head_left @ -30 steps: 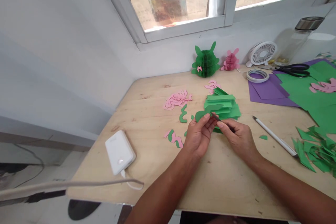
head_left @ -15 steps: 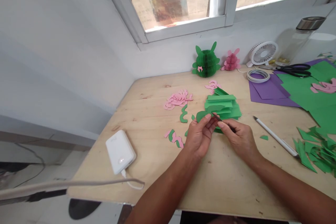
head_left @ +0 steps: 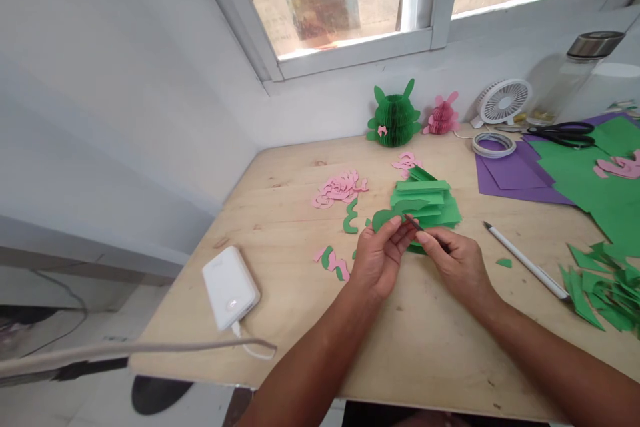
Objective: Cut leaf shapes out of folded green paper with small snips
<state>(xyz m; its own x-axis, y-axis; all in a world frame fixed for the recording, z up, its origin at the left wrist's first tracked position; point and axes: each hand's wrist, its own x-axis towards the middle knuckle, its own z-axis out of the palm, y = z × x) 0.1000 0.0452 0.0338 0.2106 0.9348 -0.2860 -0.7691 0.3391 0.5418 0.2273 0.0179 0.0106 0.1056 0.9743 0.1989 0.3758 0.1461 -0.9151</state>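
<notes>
My left hand pinches a curved piece of green paper between thumb and fingers. My right hand is closed round a slim, dark, pointed tool that looks like small scissors; its handles are mostly hidden by my fingers. The tip touches or nearly touches the green paper's right side. Just behind both hands lies a stack of folded green paper strips. Left of my hands are a wavy green cutout, a pile of pink paper cutouts and a few pink and green pieces.
A white power bank with a cable lies at left. Along the wall stand green and pink paper figures and a fan. Tape, black-handled scissors, a pencil and green scraps lie at right.
Both hands stay almost in place at the green paper. The paper's left end has shifted very slightly left, and the whole view has drifted a little.
</notes>
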